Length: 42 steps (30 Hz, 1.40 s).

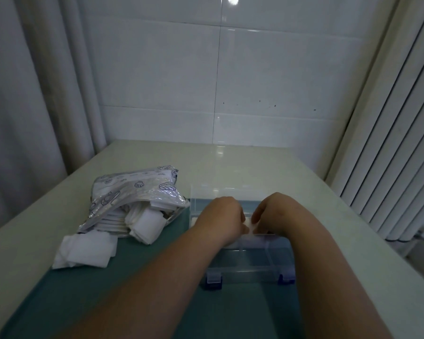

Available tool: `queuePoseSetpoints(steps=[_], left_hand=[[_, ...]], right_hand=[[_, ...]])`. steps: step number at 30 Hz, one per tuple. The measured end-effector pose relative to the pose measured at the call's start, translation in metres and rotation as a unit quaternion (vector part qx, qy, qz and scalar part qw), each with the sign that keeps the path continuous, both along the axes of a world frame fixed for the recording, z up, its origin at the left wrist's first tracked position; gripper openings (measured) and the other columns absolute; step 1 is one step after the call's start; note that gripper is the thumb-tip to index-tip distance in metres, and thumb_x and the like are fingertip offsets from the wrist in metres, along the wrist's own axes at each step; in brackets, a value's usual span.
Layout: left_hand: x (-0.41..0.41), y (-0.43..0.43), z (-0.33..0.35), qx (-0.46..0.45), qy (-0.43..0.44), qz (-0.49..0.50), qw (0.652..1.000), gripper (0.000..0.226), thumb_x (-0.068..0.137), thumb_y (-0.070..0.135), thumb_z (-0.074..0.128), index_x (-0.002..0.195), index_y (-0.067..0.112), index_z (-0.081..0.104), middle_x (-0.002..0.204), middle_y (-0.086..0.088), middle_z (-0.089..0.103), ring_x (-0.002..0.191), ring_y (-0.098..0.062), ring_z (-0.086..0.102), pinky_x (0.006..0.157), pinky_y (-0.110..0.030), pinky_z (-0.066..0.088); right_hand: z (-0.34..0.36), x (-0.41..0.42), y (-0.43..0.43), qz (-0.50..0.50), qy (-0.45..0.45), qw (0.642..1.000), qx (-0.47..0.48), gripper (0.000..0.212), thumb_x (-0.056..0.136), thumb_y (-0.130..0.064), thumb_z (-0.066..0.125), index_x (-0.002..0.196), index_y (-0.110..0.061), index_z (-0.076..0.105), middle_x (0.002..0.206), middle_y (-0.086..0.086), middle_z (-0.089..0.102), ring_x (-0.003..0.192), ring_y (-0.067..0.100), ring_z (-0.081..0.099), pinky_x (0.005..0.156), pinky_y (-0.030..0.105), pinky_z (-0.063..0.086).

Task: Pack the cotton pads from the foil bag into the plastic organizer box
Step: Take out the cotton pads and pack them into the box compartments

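A clear plastic organizer box [250, 263] with blue latches sits on the teal mat, its lid raised at the far side. Both hands are inside it: my left hand [224, 217] and my right hand [272, 214] meet over a white cotton pad [249, 226], fingers curled onto it in a far compartment. The silver foil bag [135, 189] with shell prints lies to the left, open toward me, with white pads spilling from its mouth. A loose heap of cotton pads [86, 250] lies in front of the bag.
A teal mat [132, 277] covers the near part of the pale tabletop [230, 165]. Tiled wall stands behind, a curtain on the left, vertical blinds on the right.
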<state>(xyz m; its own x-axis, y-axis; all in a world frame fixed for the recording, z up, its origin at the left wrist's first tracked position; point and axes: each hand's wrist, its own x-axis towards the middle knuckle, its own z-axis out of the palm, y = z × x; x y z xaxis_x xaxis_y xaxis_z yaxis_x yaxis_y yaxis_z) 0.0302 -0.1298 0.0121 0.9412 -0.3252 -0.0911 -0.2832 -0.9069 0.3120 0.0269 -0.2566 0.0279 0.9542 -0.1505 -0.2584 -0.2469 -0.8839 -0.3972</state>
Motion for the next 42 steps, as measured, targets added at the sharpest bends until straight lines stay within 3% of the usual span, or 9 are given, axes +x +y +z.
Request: queuePoseSetpoints(steps=[6,11,16,19,23,26,32,36,42], left_hand=[[0.003,0.001,0.001,0.004,0.009,-0.009,1.000,0.042,0.091,0.037,0.064,0.127,0.015,0.065,0.128,-0.007,0.061,0.115,-0.024,0.057,0.100,-0.034,0.046],[0.001,0.002,-0.004,-0.014,-0.015,-0.013,1.000,0.036,0.091,0.035,0.065,0.120,0.015,0.070,0.121,-0.007,0.065,0.109,-0.023,0.060,0.094,-0.033,0.047],[0.003,0.002,-0.003,-0.013,-0.006,-0.014,1.000,0.038,0.091,0.032,0.066,0.124,0.015,0.067,0.124,-0.006,0.064,0.112,-0.023,0.059,0.097,-0.033,0.047],[0.004,0.002,-0.001,-0.020,-0.002,-0.018,1.000,0.040,0.090,0.031,0.067,0.127,0.015,0.065,0.127,-0.006,0.063,0.114,-0.023,0.059,0.097,-0.032,0.047],[0.000,0.007,-0.002,-0.039,-0.017,-0.018,0.999,0.035,0.090,0.029,0.066,0.123,0.015,0.068,0.123,-0.006,0.065,0.111,-0.022,0.060,0.095,-0.031,0.047],[-0.001,0.012,0.000,-0.068,-0.033,-0.018,0.997,0.032,0.092,0.023,0.064,0.124,0.019,0.067,0.128,-0.004,0.063,0.116,-0.021,0.058,0.098,-0.030,0.046],[-0.008,0.025,-0.001,-0.169,-0.087,0.006,0.982,0.028,0.093,0.012,0.061,0.117,0.022,0.071,0.122,0.000,0.067,0.111,-0.016,0.061,0.095,-0.027,0.047],[-0.015,0.042,-0.002,-0.220,-0.089,0.021,0.971,0.024,0.093,0.014,0.061,0.112,0.025,0.072,0.114,0.004,0.069,0.098,-0.009,0.061,0.086,-0.021,0.046],[-0.032,0.079,0.004,-0.252,-0.111,0.031,0.961,0.019,0.093,0.022,0.061,0.105,0.030,0.073,0.102,0.015,0.069,0.088,0.000,0.060,0.080,-0.019,0.048]], right_hand=[[-0.001,0.001,-0.002,-0.009,0.001,1.000,0.005,0.034,0.072,-0.013,0.077,0.105,-0.020,0.072,0.107,0.005,0.071,0.103,0.024,0.067,0.092,0.039,0.054],[-0.001,0.001,-0.003,-0.004,-0.013,1.000,0.015,0.028,0.078,-0.011,0.073,0.105,-0.018,0.073,0.098,0.002,0.071,0.077,0.013,0.060,0.077,0.027,0.053],[0.000,0.001,-0.002,-0.001,0.000,1.000,0.006,0.030,0.076,-0.011,0.075,0.105,-0.019,0.073,0.104,0.004,0.072,0.080,0.014,0.060,0.082,0.029,0.054],[-0.001,0.001,-0.002,-0.006,0.004,1.000,0.013,0.029,0.077,-0.011,0.074,0.105,-0.018,0.072,0.096,0.001,0.070,0.072,0.011,0.059,0.072,0.026,0.053],[0.000,0.002,0.000,-0.013,0.004,1.000,0.008,0.034,0.074,-0.015,0.077,0.107,-0.015,0.071,0.106,0.007,0.071,0.099,0.023,0.067,0.090,0.036,0.054],[0.001,0.000,0.005,-0.002,0.037,0.999,-0.028,0.040,0.079,-0.022,0.075,0.117,-0.013,0.066,0.114,0.009,0.066,0.106,0.024,0.063,0.097,0.037,0.051],[0.007,-0.004,0.003,-0.021,-0.042,0.998,0.033,0.014,0.074,-0.010,0.075,0.082,-0.020,0.069,0.092,0.006,0.072,0.094,0.026,0.070,0.086,0.040,0.057],[0.005,-0.005,0.018,0.021,-0.036,0.999,0.009,0.027,0.086,-0.022,0.069,0.110,-0.010,0.070,0.103,0.009,0.069,0.096,0.025,0.066,0.092,0.038,0.054],[0.006,-0.018,0.042,0.069,-0.131,0.988,0.032,0.018,0.087,-0.033,0.068,0.099,-0.020,0.070,0.087,-0.002,0.068,0.080,0.014,0.064,0.083,0.034,0.056]])
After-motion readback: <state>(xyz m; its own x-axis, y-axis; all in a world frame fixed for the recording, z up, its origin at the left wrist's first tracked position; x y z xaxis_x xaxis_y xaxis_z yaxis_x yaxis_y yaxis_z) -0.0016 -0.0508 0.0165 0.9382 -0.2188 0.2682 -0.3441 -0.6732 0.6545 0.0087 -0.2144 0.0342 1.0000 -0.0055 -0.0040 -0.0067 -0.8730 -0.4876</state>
